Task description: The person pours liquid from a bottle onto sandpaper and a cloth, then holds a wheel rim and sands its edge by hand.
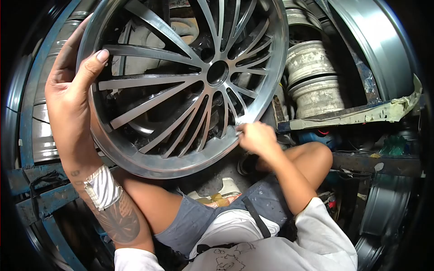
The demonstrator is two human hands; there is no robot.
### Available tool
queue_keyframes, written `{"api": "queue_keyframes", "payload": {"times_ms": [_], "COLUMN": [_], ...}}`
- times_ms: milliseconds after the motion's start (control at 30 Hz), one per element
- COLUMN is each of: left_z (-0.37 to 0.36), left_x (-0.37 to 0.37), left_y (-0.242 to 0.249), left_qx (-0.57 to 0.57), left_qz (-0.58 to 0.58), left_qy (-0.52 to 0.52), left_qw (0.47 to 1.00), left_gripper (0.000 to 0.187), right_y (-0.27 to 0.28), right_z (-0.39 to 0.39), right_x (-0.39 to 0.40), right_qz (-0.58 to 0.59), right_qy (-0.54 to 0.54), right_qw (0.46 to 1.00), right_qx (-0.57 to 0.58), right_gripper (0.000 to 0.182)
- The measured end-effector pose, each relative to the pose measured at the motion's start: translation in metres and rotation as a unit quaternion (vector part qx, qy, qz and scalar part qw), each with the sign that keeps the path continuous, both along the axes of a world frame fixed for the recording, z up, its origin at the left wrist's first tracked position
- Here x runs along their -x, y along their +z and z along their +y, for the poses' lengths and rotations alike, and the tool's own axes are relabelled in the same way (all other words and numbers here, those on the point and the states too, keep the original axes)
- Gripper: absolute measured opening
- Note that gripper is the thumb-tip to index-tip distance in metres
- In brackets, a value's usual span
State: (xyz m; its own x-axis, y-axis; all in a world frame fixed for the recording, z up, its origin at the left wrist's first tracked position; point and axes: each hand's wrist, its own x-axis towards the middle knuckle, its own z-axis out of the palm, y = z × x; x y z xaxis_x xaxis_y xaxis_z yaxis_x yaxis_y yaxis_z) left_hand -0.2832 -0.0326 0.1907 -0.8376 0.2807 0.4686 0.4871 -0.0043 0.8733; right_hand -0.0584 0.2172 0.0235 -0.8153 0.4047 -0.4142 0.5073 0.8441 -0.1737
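A large alloy wheel (158,167) with slim, machined silver spokes and dark gaps stands tilted in front of me, above my knees. My left hand (74,83) grips its left edge, the thumb lying over the front lip and the fingers wrapped behind, mostly hidden. At the wheel's lower right, my right hand (258,140) is closed, its fingertips pressed against the face near the spoke ends. A small greyish piece seems to stick out from these fingers, too indistinct to name. Bright glare covers the metal just above them.
Worn wheel rims (316,97) are stacked at the right, behind a shelf edge with peeling tape (348,118). Another big silver rim (377,40) leans at the upper right. A blue metal rack (27,117) holds more rims at the left. Light-coloured scraps (228,187) lie between my legs.
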Motion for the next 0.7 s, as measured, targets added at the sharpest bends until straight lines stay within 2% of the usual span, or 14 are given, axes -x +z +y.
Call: {"api": "queue_keyframes", "payload": {"times_ms": [33, 67, 100, 167, 267, 367, 433, 500, 533, 633, 667, 700], "left_z": [-0.001, -0.001, -0.003, -0.004, -0.004, -0.003, -0.004, -0.004, -0.006, -0.006, -0.008, -0.007], "left_x": [0.002, 0.003, 0.004, 0.005, 0.005, 0.005, 0.004, 0.005, 0.007, 0.008, 0.008, 0.008], "left_y": [0.0, 0.001, 0.0, -0.003, -0.004, -0.002, -0.002, 0.0, 0.0, -0.002, -0.003, -0.003], "left_qx": [-0.004, -0.016, -0.009, 0.005, -0.001, -0.004, 0.007, 0.027, 0.023, 0.014, 0.028, 0.022], "left_qz": [0.009, -0.003, 0.009, 0.031, 0.019, 0.014, 0.007, 0.002, -0.002, -0.022, -0.02, -0.017], "left_qy": [-0.001, -0.002, 0.005, 0.013, 0.003, -0.006, 0.013, 0.056, 0.058, 0.051, 0.06, 0.059], "left_qw": [1.0, 1.0, 1.0, 0.999, 1.0, 1.0, 1.0, 0.998, 0.998, 0.998, 0.998, 0.998], "left_gripper": [0.052, 0.052, 0.052, 0.052, 0.054, 0.056, 0.055, 0.055, 0.055, 0.055, 0.054, 0.054], "right_y": [0.005, 0.005, 0.001, 0.0, -0.005, 0.003, 0.005, 0.007, 0.004, 0.006, 0.01, 0.016], "right_z": [0.008, -0.006, -0.02, -0.019, 0.015, -0.016, 0.006, 0.012, -0.003, -0.001, 0.014, 0.024], "right_x": [0.008, 0.008, 0.004, 0.007, 0.023, 0.022, 0.024, 0.031, 0.031, 0.027, 0.036, 0.04], "right_qz": [-0.002, -0.018, -0.012, -0.05, -0.042, -0.093, -0.059, -0.058, -0.074, -0.074, -0.117, -0.112], "right_qy": [-0.026, 0.016, 0.054, 0.061, 0.028, 0.114, 0.077, 0.055, 0.106, 0.093, 0.059, 0.03], "right_qw": [1.0, 0.999, 0.998, 0.997, 0.999, 0.988, 0.995, 0.997, 0.989, 0.993, 0.991, 0.993], "right_qx": [0.008, -0.036, -0.024, -0.011, -0.004, -0.047, 0.027, -0.009, -0.066, 0.0, -0.004, 0.03], "right_gripper": [0.027, 0.028, 0.028, 0.033, 0.034, 0.032, 0.031, 0.032, 0.034, 0.032, 0.032, 0.031]}}
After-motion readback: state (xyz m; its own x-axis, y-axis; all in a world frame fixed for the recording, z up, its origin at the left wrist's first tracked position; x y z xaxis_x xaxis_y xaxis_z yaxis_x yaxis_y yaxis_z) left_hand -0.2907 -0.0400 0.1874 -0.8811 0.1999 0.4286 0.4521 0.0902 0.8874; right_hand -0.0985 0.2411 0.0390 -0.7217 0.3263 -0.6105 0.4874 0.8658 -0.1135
